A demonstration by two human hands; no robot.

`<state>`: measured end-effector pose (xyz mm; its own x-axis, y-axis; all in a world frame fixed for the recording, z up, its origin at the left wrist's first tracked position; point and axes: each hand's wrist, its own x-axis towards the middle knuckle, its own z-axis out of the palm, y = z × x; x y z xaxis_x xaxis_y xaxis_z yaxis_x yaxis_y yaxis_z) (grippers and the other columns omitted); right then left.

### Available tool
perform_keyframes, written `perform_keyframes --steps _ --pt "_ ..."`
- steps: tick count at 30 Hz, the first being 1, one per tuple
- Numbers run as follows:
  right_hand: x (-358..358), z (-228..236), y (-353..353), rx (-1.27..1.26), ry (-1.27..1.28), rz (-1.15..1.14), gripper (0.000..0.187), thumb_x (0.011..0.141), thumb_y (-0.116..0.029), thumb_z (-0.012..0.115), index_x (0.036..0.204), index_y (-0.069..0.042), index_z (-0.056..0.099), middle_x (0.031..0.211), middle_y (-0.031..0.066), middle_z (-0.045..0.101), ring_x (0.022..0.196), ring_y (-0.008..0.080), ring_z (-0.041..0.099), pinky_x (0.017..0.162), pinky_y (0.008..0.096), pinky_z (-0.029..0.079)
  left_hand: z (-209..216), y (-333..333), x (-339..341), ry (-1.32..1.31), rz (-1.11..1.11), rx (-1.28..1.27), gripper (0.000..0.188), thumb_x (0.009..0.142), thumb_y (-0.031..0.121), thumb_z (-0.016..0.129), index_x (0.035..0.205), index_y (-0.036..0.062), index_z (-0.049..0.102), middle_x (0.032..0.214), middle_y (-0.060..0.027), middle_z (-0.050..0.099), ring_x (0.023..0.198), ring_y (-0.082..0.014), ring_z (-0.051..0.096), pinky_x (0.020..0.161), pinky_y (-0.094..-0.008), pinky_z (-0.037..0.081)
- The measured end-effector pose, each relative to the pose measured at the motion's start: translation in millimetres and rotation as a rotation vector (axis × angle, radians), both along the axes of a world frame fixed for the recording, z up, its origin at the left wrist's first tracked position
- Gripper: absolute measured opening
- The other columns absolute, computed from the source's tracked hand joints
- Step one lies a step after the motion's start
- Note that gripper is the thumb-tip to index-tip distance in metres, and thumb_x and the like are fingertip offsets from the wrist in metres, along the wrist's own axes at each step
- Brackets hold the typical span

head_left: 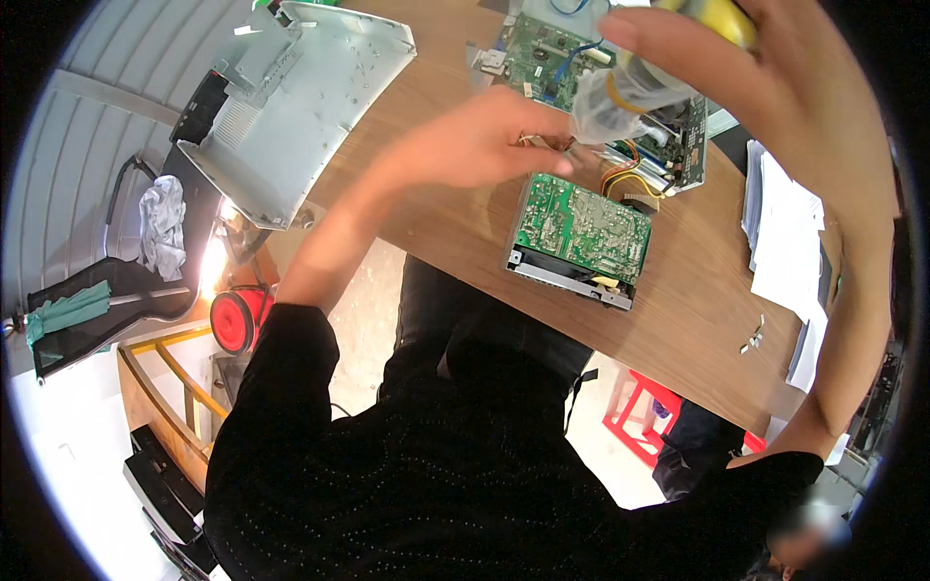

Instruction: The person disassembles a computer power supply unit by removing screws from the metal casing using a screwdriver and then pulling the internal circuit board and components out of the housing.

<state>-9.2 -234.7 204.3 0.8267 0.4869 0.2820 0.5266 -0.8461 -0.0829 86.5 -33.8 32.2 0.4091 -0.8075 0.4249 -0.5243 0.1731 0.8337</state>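
Fingers [542, 145] of left hand [484, 145] pinched shut on a small metal part [554, 143]; right hand [746, 77] wrapped around a screwdriver [630, 87].
Left forearm reaches up over the wooden table [697, 290] edge, part held just above the green circuit board [581, 228]. Right arm arcs in from the right, raised close to the camera, tool angled down-left toward the part.

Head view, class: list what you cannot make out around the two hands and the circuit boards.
- Tool in right hand: cut off by top edge, blurred.
- Small part at left hand fingertips: too small.
- Far circuit board: partly behind the right hand.
- Screws on wooden table: too small to count.
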Motion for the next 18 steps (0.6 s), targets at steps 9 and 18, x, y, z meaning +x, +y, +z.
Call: perform_keyframes --steps 9,18 --pt "1 23 19 -0.243 -0.039 0.072 0.043 0.084 -0.039 0.072 0.091 0.002 0.060 0.067 0.0156 0.059 0.055 0.0270 0.061 0.047 0.0343 0.046 4 8 4 -0.125 0.029 0.205 0.021 0.084 0.020 0.074 0.094 0.0026 0.069 0.068 -0.0103 0.063 0.060 -0.0194 0.058 0.058 -0.0321 0.044" --pt "4 38 34 -0.376 -0.101 0.096 0.042 0.084 -0.039 0.072 0.087 0.002 0.061 0.062 0.0140 0.059 0.052 0.0271 0.060 0.047 0.0355 0.045 13 4 -6 -0.025 0.145 0.181 0.010 0.084 0.004 0.072 0.082 -0.0043 0.066 0.086 -0.0101 0.073 0.077 -0.0133 0.068 0.072 -0.0275 0.053"
